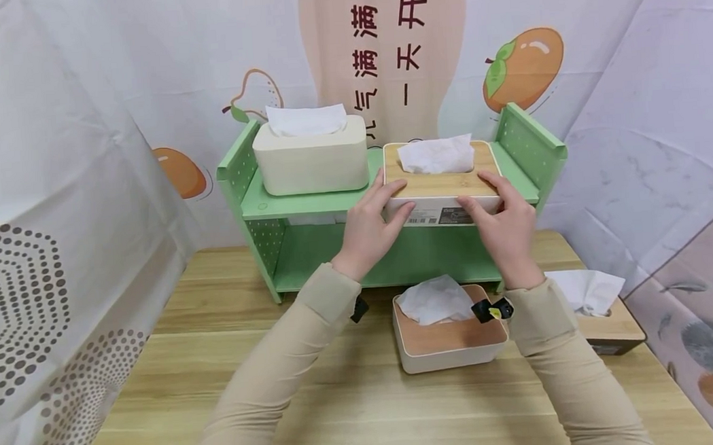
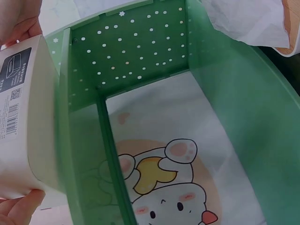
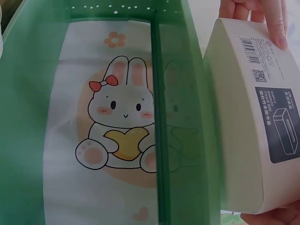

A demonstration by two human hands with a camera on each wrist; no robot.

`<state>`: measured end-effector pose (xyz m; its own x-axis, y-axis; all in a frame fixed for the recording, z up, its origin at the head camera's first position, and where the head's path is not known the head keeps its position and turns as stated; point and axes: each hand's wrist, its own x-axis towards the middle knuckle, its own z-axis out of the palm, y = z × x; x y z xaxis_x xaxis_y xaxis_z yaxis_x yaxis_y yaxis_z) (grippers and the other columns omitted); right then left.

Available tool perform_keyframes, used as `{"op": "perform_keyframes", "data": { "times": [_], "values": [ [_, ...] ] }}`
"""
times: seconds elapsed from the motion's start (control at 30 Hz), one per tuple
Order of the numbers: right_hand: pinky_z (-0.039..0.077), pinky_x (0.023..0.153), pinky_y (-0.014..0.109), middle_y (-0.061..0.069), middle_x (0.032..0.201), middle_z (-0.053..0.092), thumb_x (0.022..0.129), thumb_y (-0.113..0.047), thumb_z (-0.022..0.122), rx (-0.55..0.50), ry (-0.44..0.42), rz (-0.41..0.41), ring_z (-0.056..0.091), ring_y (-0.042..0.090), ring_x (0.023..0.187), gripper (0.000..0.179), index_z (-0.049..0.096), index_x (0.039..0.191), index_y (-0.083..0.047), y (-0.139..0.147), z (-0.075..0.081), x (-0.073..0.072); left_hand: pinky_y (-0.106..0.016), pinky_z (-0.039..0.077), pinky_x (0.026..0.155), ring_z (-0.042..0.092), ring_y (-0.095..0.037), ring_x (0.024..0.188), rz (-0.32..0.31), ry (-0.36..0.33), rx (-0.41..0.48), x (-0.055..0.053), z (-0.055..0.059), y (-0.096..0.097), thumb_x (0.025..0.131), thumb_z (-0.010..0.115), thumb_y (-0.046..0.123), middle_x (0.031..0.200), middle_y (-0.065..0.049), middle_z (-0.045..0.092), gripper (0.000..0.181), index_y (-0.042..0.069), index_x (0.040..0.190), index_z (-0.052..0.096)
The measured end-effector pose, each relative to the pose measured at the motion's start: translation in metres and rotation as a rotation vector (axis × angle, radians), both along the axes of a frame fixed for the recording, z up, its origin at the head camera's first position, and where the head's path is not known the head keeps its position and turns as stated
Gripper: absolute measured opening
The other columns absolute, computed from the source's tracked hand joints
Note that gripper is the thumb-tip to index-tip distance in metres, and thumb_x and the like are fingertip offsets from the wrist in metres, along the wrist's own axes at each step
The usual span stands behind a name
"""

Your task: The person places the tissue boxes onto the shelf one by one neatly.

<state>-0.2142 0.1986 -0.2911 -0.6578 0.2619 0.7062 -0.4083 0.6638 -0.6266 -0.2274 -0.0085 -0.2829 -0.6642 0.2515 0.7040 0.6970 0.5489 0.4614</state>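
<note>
Both hands hold a white tissue box with a bamboo lid point(image 1: 415, 183) at the front of the green rack's upper shelf, right half. The left hand point(image 1: 371, 225) grips its left end, thumb on the front face. At the right end, the right hand point(image 1: 503, 220) has its thumb on the front and fingers over the lid's edge. A white tissue point(image 1: 438, 155) sticks out of the lid slot. In the right wrist view, the box's front point(image 3: 248, 117) shows a barcode and a dark label. A cream tissue box point(image 1: 312, 158) stands on the same shelf, to the left.
The green two-tier rack point(image 1: 254, 256) stands on a wooden table point(image 1: 218, 367). Below the hands sits a white tissue box with a brown lid point(image 1: 451, 359). Another box with a wooden lid point(image 1: 620, 325) is at the right, partly behind the right sleeve. Printed curtains surround the table.
</note>
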Motion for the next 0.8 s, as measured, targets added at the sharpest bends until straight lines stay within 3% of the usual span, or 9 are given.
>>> {"op": "perform_keyframes", "data": {
  "times": [0.1, 0.4, 0.6, 0.8],
  "values": [
    [0.028, 0.052, 0.016, 0.013, 0.11, 0.069, 0.075, -0.03, 0.081, -0.009, -0.016, -0.003, 0.033, 0.002, 0.052, 0.05, 0.067, 0.117, -0.007, 0.002, -0.002, -0.003, -0.042, 0.046, 0.099, 0.044, -0.033, 0.131, 0.004, -0.021, -0.001, -0.003, -0.002, 0.001, 0.09, 0.065, 0.025, 0.141, -0.026, 0.042, 0.038, 0.005, 0.123, 0.062],
    [0.029, 0.051, 0.015, 0.016, 0.1, 0.07, 0.075, -0.031, 0.081, -0.064, -0.056, 0.01, 0.034, 0.001, 0.052, 0.049, 0.068, 0.117, -0.01, 0.005, 0.004, -0.011, -0.041, 0.042, 0.104, 0.041, -0.031, 0.134, 0.014, -0.064, -0.021, -0.009, 0.001, 0.006, 0.092, 0.063, 0.024, 0.143, -0.024, 0.041, 0.038, 0.006, 0.126, 0.06],
    [0.03, 0.053, 0.018, 0.014, 0.083, 0.062, 0.08, -0.034, 0.075, -0.02, -0.171, 0.01, 0.034, 0.004, 0.056, 0.048, 0.065, 0.122, -0.014, 0.011, 0.012, -0.017, -0.04, 0.04, 0.105, 0.037, -0.031, 0.136, 0.004, -0.126, -0.081, -0.018, 0.008, 0.008, 0.093, 0.062, 0.021, 0.143, -0.022, 0.043, 0.04, 0.006, 0.13, 0.056],
    [0.032, 0.054, 0.02, 0.015, 0.096, 0.063, 0.084, -0.038, 0.071, 0.026, -0.258, 0.039, 0.038, 0.01, 0.063, 0.052, 0.061, 0.128, -0.014, 0.014, 0.016, -0.023, -0.038, 0.037, 0.108, 0.033, -0.028, 0.139, 0.015, -0.196, -0.108, -0.027, 0.012, 0.01, 0.094, 0.06, 0.022, 0.143, -0.016, 0.046, 0.041, 0.008, 0.132, 0.054]
  ]
}}
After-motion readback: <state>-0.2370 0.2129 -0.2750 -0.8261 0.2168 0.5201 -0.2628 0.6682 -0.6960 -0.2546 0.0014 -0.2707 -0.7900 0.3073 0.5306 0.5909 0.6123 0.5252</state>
